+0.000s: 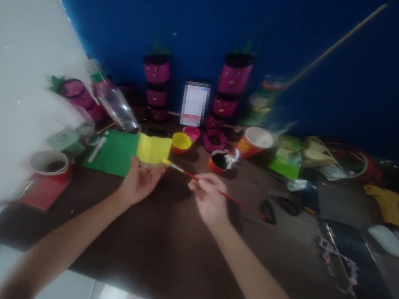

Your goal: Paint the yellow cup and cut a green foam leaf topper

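Observation:
My left hand (140, 179) holds up a small yellow sheet (153, 149) by its lower edge, fingers pinched on it. My right hand (208, 198) grips a thin red-handled paintbrush (216, 189), whose tip touches the yellow sheet's lower right corner. Both hands hover over a dark brown table (171, 244). Just beyond the brush sit a small yellow paint pot (180, 142) and an orange pot with black paint (220, 162).
A green sheet (113, 152) lies left of the yellow one. Pink decorated cans (155, 86) stack against the blue wall. A clear plastic bottle (119, 103), an orange paper cup (256, 142), black scissors (280, 208), a cup (50, 164) and craft clutter lie around.

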Tool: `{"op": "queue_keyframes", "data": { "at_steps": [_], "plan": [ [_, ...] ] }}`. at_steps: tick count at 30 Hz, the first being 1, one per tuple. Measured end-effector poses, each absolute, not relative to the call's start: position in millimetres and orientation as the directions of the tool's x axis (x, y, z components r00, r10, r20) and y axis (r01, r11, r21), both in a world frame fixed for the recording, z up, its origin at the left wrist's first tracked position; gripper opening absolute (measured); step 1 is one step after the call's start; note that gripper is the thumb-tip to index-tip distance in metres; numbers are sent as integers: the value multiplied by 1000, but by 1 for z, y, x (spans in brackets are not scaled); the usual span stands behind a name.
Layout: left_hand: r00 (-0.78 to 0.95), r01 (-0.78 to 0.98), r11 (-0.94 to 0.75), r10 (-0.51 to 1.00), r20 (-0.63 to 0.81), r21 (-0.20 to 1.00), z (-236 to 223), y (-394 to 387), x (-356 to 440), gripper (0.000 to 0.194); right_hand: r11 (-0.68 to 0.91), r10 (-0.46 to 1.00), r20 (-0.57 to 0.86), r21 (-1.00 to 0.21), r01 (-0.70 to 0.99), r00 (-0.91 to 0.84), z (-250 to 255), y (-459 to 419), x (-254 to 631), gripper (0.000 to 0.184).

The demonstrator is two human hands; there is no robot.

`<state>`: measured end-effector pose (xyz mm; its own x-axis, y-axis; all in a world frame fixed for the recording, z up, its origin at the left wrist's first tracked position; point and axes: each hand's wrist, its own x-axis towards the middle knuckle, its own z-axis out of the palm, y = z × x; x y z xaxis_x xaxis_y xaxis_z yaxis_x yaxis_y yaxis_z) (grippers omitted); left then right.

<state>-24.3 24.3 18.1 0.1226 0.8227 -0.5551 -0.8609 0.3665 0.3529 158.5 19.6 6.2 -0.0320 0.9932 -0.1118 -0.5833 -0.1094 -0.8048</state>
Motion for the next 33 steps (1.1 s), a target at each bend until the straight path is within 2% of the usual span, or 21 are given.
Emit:
{"op": "queue_keyframes", "data": {
  "at_steps": [4,8,11,14,20,25,30,33],
  "plan": [
    [130,-857,374,822,-554,355,19,23,-24,85,-132,991,-125,-823,-552,-50,7,19,155,5],
    [172,-859,390,830,-531,331,15,24,-27,78,-114,991,-130,-823,-557,-11,5,20,157,7],
    [165,-858,380,840,-516,344,13,24,-27,76,-108,994,-100,-824,-557,-45,5,20,158,6],
    [160,-851,394,825,-543,347,16,24,-26,77,-114,993,-83,-832,-542,-80,4,19,156,6],
    [131,-872,370,806,-577,320,21,24,-24,80,-115,992,-124,-819,-563,-21,4,20,159,5],
    [171,-857,390,832,-528,337,13,23,-28,75,-111,993,-78,-822,-559,-84,4,19,155,4],
    [210,-857,405,839,-502,318,7,23,-32,81,-124,991,-131,-813,-569,-29,1,21,159,6],
    [278,-854,436,844,-458,285,5,23,-35,82,-108,993,-115,-794,-598,-27,2,22,162,5]
  ]
}}
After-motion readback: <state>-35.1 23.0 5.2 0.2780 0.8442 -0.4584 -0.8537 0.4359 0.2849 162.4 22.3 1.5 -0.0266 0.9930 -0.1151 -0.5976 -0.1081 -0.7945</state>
